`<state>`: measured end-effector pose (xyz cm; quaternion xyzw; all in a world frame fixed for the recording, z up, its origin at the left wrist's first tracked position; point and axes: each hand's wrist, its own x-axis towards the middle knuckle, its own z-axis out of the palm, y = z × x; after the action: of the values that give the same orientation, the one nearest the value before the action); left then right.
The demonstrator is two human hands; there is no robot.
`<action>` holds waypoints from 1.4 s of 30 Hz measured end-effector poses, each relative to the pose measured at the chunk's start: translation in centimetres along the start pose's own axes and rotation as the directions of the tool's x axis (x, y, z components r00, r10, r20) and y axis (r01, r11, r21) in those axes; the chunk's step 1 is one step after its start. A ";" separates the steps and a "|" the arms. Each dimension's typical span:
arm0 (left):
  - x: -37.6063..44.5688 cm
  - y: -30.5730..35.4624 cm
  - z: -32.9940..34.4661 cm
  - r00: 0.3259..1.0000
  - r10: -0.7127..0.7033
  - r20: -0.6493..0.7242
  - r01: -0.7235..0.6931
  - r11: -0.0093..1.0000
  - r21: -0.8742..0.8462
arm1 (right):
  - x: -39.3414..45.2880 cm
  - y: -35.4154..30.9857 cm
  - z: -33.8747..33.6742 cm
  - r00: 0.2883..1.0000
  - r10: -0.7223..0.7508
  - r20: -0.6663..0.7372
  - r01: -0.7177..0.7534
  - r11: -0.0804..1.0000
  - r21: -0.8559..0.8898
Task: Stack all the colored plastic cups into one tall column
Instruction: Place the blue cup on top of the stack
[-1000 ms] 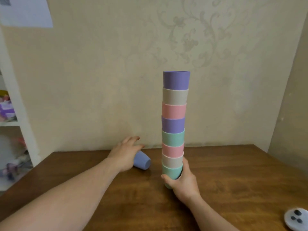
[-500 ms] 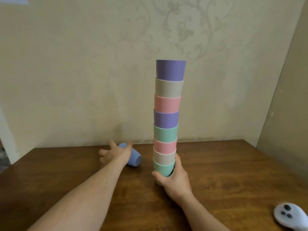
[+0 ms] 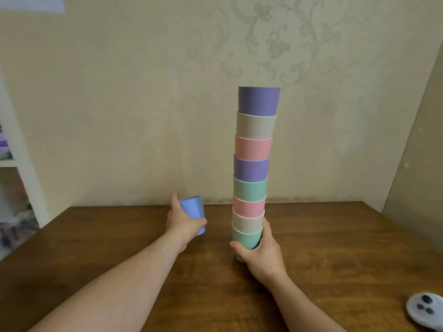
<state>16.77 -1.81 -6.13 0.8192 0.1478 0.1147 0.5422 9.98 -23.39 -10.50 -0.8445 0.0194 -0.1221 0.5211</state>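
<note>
Cup column [image 3: 254, 168]: one stack of eight nested plastic cups, centre-right of the frame, rising from the wooden table [image 3: 335, 255] to well above the table's far edge. Order from top: purple, beige, pink, purple, green, pink, beige, green. Mouths face up; the stack leans slightly to the right toward its top.

Right hand [image 3: 262, 256]: wrapped around the lowest green cup at lower centre, thumb across the near face, fingers behind. The cup's base is hidden by the hand, so contact with the table cannot be confirmed.

Blue cup [image 3: 193, 210]: single loose cup, left of the column and apart from it, mouth up, tilted slightly.

Left hand [image 3: 183, 222]: closed around the blue cup's lower part, thumb up along its left side, fingers curled under and across its front. Whether the cup rests on the table or is raised cannot be told.

White controller [image 3: 425, 310]: lower right corner, lying on the table, three dark buttons showing.

Wall [image 3: 119, 104]: beige, faint floral pattern at upper right.

Shelf unit [image 3: 14, 188]: white, left edge of the frame, contents blurred.
</note>
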 end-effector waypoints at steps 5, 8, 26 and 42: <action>-1.2 3.3 -4.4 0.994 0.093 -0.052 -0.102 0.974 -0.204 | 0.0 -0.3 -0.1 1.000 0.015 0.010 -0.015 1.000 -0.003; -2.6 8.7 -7.2 0.977 0.184 -0.108 -0.210 0.918 -0.338 | -0.2 -0.9 -0.3 0.999 0.033 0.024 -0.033 0.999 -0.005; -14.0 29.9 -8.2 0.813 0.582 0.034 -0.545 0.779 -0.310 | -4.9 -2.1 -0.8 0.994 -0.011 0.111 0.001 0.996 0.090; -12.3 16.4 -4.9 0.774 0.561 0.293 -0.527 0.828 -0.192 | -4.3 -2.8 -1.9 0.955 0.045 0.295 -0.093 0.984 0.150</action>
<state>5.56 -8.17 10.53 0.8060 -0.1962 0.1319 0.5426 5.10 -23.10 -7.99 -0.8068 -0.0376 0.0203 0.5893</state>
